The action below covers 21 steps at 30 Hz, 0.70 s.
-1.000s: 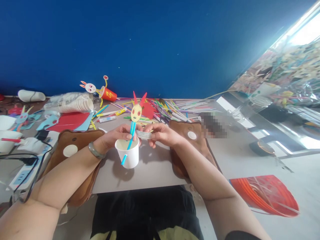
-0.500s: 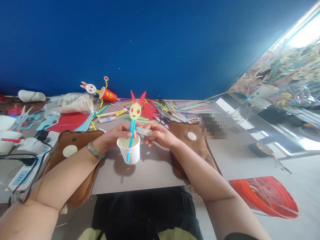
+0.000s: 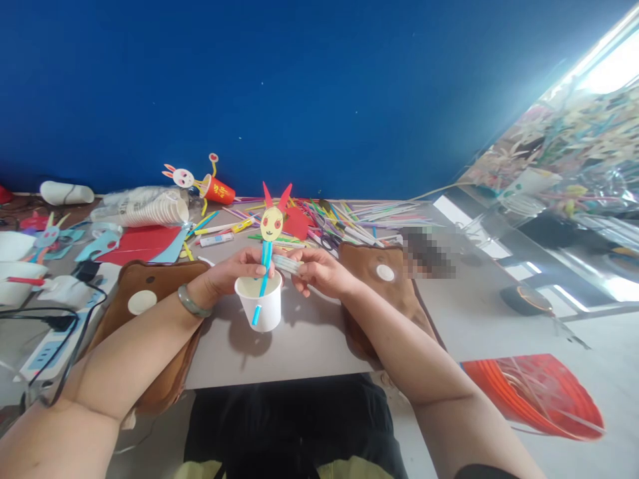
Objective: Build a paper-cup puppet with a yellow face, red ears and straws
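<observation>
In the head view, my left hand (image 3: 244, 264) is closed around a blue straw (image 3: 266, 258) just above a white paper cup (image 3: 264, 311). A yellow paper face (image 3: 272, 224) with red eyes and long red ears tops the straw. Lower down, a short blue straw end pokes out through the cup's front wall. The cup hangs upright over the table. My right hand (image 3: 322, 269) pinches a small whitish, translucent piece (image 3: 288, 264), held close to the straw and my left fingers. Its exact kind is too small to tell.
Straws and markers (image 3: 344, 219) lie scattered along the blue wall. Brown padded cushions (image 3: 382, 289) flank my hands. At the left are a power strip (image 3: 50, 346), stacked paper cups (image 3: 154, 207), coloured paper (image 3: 142, 245) and finished puppets. A red bin (image 3: 539, 392) stands at the right.
The whole view has shifted slightly. Both hands keep their holds on the straw and the whitish piece, with almost no other movement.
</observation>
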Motion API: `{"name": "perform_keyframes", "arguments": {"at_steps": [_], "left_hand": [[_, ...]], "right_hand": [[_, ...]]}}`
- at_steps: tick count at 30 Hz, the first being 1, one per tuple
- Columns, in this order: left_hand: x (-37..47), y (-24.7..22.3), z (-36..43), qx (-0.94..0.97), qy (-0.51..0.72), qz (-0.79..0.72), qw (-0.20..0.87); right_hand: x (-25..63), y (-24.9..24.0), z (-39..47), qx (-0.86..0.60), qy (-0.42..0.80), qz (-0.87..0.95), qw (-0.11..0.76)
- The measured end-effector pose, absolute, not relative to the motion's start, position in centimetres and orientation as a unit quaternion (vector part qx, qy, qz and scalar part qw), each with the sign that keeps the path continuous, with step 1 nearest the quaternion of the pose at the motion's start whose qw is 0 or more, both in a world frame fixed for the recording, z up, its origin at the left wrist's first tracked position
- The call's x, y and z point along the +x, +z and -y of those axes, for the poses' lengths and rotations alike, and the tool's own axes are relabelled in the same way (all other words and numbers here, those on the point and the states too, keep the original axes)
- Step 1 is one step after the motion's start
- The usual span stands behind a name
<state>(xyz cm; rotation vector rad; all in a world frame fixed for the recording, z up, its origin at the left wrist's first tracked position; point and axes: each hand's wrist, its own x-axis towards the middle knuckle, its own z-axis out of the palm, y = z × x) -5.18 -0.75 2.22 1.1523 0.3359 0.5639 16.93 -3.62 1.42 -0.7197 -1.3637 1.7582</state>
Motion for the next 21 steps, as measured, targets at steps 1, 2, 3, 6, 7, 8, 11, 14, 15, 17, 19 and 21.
{"name": "perform_keyframes", "arguments": {"at_steps": [1, 2, 3, 6, 7, 8, 11, 14, 15, 17, 19, 21], "left_hand": [[-5.18, 2.24, 0.74, 0.533, 0.262, -0.156, 0.789], [-5.18, 2.25, 0.74, 0.531, 0.263, -0.159, 0.79], [-5.19, 2.26, 0.75, 0.529, 0.265, -0.162, 0.79], [-5.21, 2.27, 0.75, 0.523, 0.267, -0.171, 0.791], [-5.22, 2.25, 0.74, 0.523, 0.266, -0.173, 0.791], [-5.21, 2.22, 0.71, 0.523, 0.268, -0.175, 0.79], [-5.2, 2.14, 0.62, 0.524, 0.278, -0.178, 0.785], [-5.18, 2.12, 0.56, 0.523, 0.276, -0.17, 0.788], [-5.18, 2.13, 0.56, 0.523, 0.273, -0.167, 0.79], [-5.18, 2.18, 0.6, 0.521, 0.272, -0.165, 0.792], [-5.19, 2.24, 0.66, 0.517, 0.276, -0.17, 0.792], [-5.19, 2.29, 0.72, 0.512, 0.28, -0.175, 0.793]], "right_hand": [[16.89, 1.38, 3.61, -0.284, 0.694, 0.532, 0.393], [16.86, 1.33, 3.6, -0.283, 0.696, 0.529, 0.395], [16.83, 1.29, 3.6, -0.283, 0.697, 0.526, 0.397], [16.76, 1.16, 3.59, -0.279, 0.697, 0.52, 0.408], [16.74, 1.13, 3.6, -0.279, 0.697, 0.518, 0.41], [16.71, 1.1, 3.6, -0.279, 0.697, 0.515, 0.413], [16.65, 1.08, 3.64, -0.281, 0.697, 0.509, 0.419], [16.63, 1.12, 3.7, -0.282, 0.698, 0.507, 0.419], [16.63, 1.13, 3.71, -0.282, 0.699, 0.507, 0.419], [16.63, 1.13, 3.73, -0.284, 0.699, 0.506, 0.418], [16.63, 1.08, 3.71, -0.286, 0.698, 0.506, 0.419], [16.62, 1.01, 3.67, -0.286, 0.698, 0.505, 0.419]]}}
